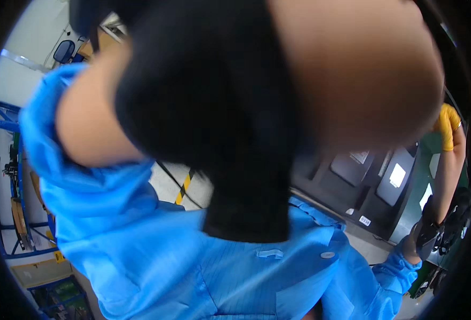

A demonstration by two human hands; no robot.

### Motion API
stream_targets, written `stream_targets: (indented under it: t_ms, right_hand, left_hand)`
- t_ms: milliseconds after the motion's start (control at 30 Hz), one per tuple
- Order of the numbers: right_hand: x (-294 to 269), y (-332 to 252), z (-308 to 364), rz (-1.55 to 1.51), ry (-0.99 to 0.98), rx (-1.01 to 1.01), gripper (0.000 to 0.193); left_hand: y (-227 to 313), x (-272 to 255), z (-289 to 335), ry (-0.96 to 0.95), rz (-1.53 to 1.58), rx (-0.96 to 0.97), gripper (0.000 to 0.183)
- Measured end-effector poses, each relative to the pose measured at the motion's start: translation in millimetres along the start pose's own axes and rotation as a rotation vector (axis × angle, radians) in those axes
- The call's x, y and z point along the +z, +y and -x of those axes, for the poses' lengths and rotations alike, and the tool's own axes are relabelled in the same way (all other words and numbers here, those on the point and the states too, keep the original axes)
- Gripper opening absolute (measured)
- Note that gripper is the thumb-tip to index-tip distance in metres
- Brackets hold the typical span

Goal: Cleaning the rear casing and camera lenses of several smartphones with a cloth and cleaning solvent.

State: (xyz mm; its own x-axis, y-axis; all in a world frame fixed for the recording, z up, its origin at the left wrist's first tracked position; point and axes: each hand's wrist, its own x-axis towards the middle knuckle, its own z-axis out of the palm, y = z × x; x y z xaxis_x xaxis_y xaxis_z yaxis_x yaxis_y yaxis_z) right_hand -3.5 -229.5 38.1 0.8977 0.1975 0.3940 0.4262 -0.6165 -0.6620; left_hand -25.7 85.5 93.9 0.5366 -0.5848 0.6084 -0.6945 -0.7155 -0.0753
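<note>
Work's progress: cannot tell; nothing reads as finished or left. Blue jacket (230,272) spreads across bottom. Broad black band (214,101) blocks upper centre. Left hand (374,72) looms blurred, upper right; fingers indistinct, grip impossible to call. Dark bench (325,196), right of centre, carries two flat grey cases (389,193), neither seen in hand. Yellow-gloved right hand (448,126), far right, above cases in frame: fingers bunched, hold on anything cannot be told.

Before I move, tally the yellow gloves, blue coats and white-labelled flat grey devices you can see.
Yellow glove: 1
Blue coat: 1
White-labelled flat grey devices: 2
Total: 4
</note>
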Motion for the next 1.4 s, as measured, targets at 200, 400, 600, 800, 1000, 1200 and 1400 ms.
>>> stream_targets:
  t_ms: [200, 400, 600, 800, 1000, 1200, 1400]
  right_hand:
    - [64, -71, -43, 0.031, -0.149, -0.231, 0.036]
    - [-12, -71, -109, -0.058, 0.188, -0.334, 0.035]
    - [80, -223, -50, -0.276, -0.406, -0.596, 0.043]
    - [118, -226, -42, -0.124, -0.186, -0.696, 0.038]
    - [109, -231, -57, 0.239, -0.332, -0.33, 0.042]
    - [86, -274, -63, 0.299, -0.556, -0.06, 0.054]
    - [107, -235, -47, 0.18, 0.201, -0.735, 0.045]
  left_hand:
    - [-21, -37, -38, -0.083, -0.059, 0.248, 0.025]
    - [48, -47, 21, -0.143, -0.576, 0.064, 0.033]
    - [61, 15, 31, -1.017, -0.841, -0.082, 0.039]
    - [40, 23, 24, -0.898, -0.671, -0.004, 0.037]
    - [28, 29, 20, -0.827, -0.503, 0.049, 0.036]
    - [8, 26, 17, -0.772, -0.391, 0.003, 0.034]
    - [-49, 8, -21, -0.299, -0.308, -0.182, 0.033]
